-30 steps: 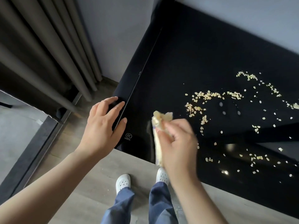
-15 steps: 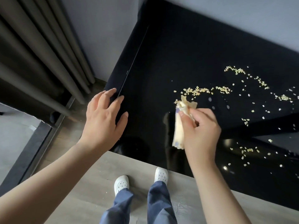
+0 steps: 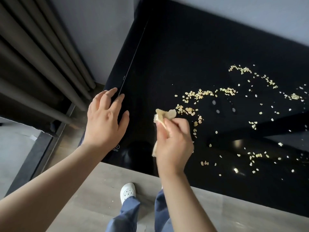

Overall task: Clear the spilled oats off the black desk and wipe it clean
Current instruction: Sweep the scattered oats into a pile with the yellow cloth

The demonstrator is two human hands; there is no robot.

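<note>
Black, glossy worktop [image 3: 175,52]: we record one, its surface mirror-like.

Oats [image 3: 199,94]: pale yellow flakes scattered over the worktop's right half in curved trails and small clusters. Loose single flakes lie toward the near edge. The nearest cluster lies just beside the cloth.

Cloth [image 3: 164,114]: pale yellow and crumpled. One bunched end sticks out above the right hand [image 3: 173,141] and the other end hangs below it. That hand's fingers and thumb curl tightly round the cloth.

Left hand [image 3: 107,121]: fingers straight and spread, resting flat at the worktop's left edge near the front corner, holding nothing.

Writing: we note a small white printed mark [image 3: 117,148] at the front left corner, partly hidden by the left wrist. The row of digits below it is too small for us to read surely.

Also listed: grey curtain [image 3: 41,56] at left, wood-look floor [image 3: 100,190], one white perforated shoe [image 3: 127,191], blue trouser legs.
</note>
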